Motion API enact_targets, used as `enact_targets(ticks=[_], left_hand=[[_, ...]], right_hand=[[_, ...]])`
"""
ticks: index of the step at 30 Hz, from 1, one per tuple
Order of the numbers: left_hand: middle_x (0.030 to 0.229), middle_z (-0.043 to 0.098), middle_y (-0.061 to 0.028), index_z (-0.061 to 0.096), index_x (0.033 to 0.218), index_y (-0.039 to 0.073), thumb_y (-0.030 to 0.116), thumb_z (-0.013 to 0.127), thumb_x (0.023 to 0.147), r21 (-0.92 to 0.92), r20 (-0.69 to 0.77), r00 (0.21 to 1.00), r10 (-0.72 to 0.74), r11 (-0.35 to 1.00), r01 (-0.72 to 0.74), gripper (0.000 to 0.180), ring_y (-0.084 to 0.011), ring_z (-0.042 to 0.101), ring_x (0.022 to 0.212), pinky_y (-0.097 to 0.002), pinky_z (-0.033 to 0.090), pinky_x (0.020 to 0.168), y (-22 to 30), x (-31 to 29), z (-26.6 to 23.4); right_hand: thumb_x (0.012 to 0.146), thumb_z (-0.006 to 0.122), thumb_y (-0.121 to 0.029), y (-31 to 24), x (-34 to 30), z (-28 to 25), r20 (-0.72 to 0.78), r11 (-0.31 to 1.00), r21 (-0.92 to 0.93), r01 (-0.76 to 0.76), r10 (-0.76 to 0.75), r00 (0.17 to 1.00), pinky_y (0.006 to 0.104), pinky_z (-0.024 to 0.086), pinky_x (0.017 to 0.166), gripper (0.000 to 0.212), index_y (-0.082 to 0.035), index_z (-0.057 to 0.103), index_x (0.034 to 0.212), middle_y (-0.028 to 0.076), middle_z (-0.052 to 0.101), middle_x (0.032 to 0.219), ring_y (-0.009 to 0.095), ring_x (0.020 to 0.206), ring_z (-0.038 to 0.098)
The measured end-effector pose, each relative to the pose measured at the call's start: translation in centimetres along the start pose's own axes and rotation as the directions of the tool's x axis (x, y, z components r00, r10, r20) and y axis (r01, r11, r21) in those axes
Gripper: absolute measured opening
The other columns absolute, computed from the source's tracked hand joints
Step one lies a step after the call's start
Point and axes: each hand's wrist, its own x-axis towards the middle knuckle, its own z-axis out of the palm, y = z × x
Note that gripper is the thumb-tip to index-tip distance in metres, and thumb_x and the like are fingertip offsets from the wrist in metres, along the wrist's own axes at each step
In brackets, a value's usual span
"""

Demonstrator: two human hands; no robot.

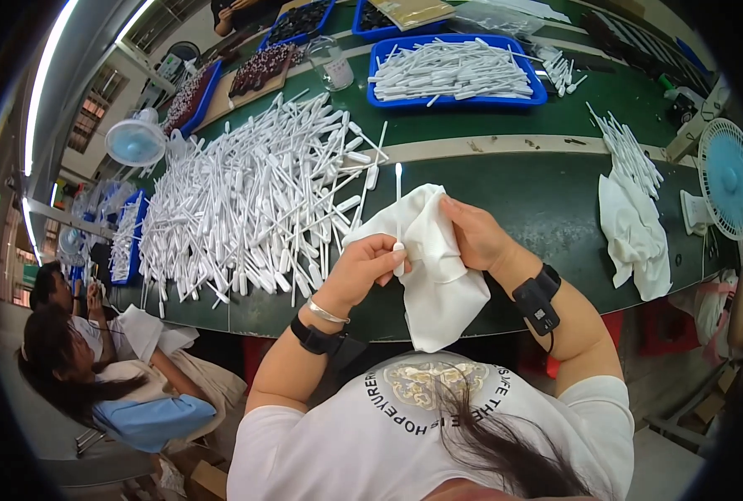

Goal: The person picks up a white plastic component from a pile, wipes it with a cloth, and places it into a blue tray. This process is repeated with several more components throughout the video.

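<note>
A thin white stick (399,210) was pinched near its fat end by the thumb and fingertips of the left hand (356,269). Its other end was pointed away from the body, in front of a white cloth (445,292). The cloth was held by the right hand (478,235), with that hand curled at its side; some fingers were hidden, so how hard it was gripped could not be told. The hands were kept a little apart, with the cloth hung between them.

A big heap of white sticks (242,204) was spread on the green table (526,196), to the left of the hands. A blue tray (472,103) was filled with more, past the hands. Far to the right, a second cloth (636,238) was left beside a small bunch of sticks (628,154).

It seemed that one stick was being wiped. For the next move, the cloth would need to be folded round the stick and gently rubbed along it.
</note>
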Motion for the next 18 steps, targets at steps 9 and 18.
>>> enact_targets(ticks=[9, 18], left_hand=[[0.076, 0.060, -0.0031, 0.056, 0.090, 0.000, 0.013, 0.055, 0.082, 0.065, -0.174, 0.971, 0.162, 0.986, -0.153, 0.015, -0.0033, 0.044, 0.053, -0.0151, 0.035, 0.049, -0.4, 1.2, -1.4], [0.076, 0.062, -0.0039, 0.057, 0.092, 0.000, 0.010, 0.055, 0.081, 0.269, -0.233, 0.951, 0.203, 0.953, -0.138, 0.015, -0.0072, 0.053, 0.059, -0.0198, 0.042, 0.053, -2.3, 1.3, 3.4]], right_hand=[[0.091, 0.041, -0.026, 0.1, -0.5, 0.4, -0.087, 0.990, -0.128, -0.058, 0.047, 0.995, 0.0328, 0.047, 0.077, 0.034, -0.001, 0.044, 0.113, 0.011, 0.055, 0.103, 0.020, 0.087, 0.057], [0.090, 0.044, -0.020, 1.3, -0.6, 1.7, -0.100, 0.973, -0.231, 0.030, -0.054, 0.993, 0.0275, 0.048, 0.072, 0.030, -0.003, 0.044, 0.115, 0.008, 0.056, 0.099, 0.014, 0.084, 0.057]])
